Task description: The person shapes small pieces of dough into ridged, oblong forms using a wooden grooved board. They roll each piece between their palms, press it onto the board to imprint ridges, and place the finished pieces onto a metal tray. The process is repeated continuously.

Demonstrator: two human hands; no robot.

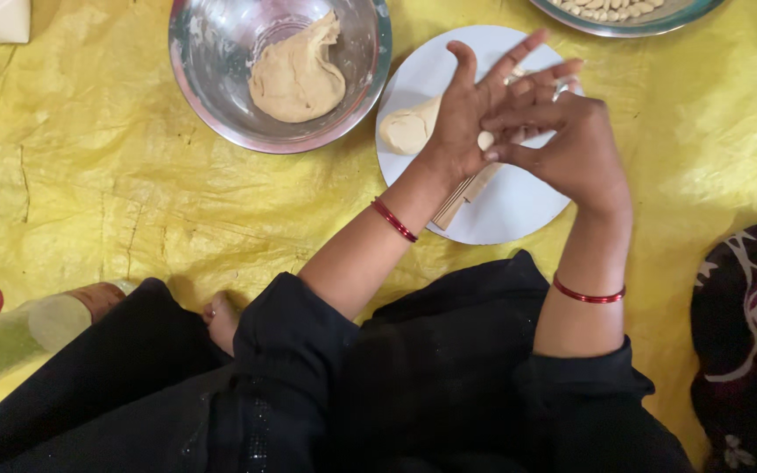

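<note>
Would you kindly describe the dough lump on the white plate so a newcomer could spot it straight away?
On the yellow sheet, right of the steel bowl, lies a round white plate. The dough lump rests near its left edge, beside the left hand. Unlike the flattened dough in the bowl, it is small and rounded.

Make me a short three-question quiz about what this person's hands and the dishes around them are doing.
1. True or false: the left hand and right hand press together around a small dough piece.
2. What sits on the white plate beside the dough lump? A) a spoon B) a wooden stick C) a knife
3. Fill in: the steel bowl holds a mass of ____.

Key: 1 true; 2 B; 3 dough.
</note>
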